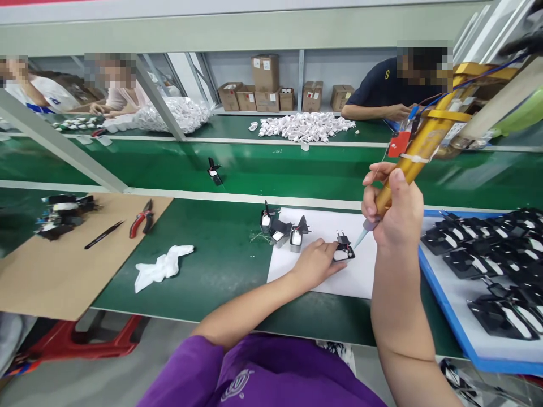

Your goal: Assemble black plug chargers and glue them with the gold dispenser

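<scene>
My right hand [394, 206] is closed around a yellow dispensing tube [418, 152], its pale nozzle [363, 233] slanting down to the left. The nozzle tip is at the right edge of a small open black casing [343, 254] with a two-pin plug piece and a white part inside. My left hand [316, 263] holds that casing from the left on a white sheet [363, 274]. Just left of it, on and beside the sheet, stand similar units [297, 237] with plug pieces and thin wires.
A blue-edged tray [445, 316] of many black units is at the right. Left are cardboard [51, 271], red pliers [141, 219], tweezers [104, 234] and a white cloth [163, 268]. Beyond the green belt [178, 167] sit several people; a metal post [63, 144] slants at the left.
</scene>
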Action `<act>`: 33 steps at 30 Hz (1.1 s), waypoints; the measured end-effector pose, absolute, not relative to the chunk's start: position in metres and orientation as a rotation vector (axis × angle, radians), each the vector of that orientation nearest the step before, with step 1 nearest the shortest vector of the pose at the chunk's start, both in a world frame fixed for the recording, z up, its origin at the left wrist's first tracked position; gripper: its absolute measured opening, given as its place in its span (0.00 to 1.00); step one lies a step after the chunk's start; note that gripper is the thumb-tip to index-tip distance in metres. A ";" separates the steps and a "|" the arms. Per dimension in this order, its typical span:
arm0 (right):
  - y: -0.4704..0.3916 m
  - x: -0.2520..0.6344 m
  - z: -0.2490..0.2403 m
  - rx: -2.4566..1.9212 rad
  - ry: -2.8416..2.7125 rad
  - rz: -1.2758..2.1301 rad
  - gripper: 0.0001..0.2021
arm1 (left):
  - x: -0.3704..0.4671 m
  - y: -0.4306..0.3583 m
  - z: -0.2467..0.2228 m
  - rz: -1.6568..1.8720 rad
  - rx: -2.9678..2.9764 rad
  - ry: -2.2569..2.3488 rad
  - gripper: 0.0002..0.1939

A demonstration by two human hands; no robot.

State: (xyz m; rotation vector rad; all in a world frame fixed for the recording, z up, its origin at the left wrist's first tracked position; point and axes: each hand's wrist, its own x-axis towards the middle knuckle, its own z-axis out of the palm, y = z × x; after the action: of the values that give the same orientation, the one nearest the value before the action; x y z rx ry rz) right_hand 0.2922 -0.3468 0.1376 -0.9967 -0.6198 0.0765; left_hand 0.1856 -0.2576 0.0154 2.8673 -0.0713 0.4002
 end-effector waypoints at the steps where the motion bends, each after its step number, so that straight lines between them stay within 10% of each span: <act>1: -0.347 0.292 0.137 -1.001 -0.618 0.078 0.12 | 0.178 -0.253 0.015 0.431 2.872 -0.057 0.24; 12: -0.346 0.297 0.135 -1.002 -0.629 0.095 0.15 | 0.152 -0.212 0.025 0.237 3.042 0.663 0.29; 33: -0.348 0.290 0.139 -0.996 -0.638 0.122 0.16 | 0.107 -0.207 0.003 0.348 2.625 0.164 0.27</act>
State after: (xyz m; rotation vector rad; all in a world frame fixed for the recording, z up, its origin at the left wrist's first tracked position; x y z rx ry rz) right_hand 0.2900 -0.3477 0.1390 -0.9962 -0.6382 0.1223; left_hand 0.1070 -0.2071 0.0030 2.6252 0.1638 0.3481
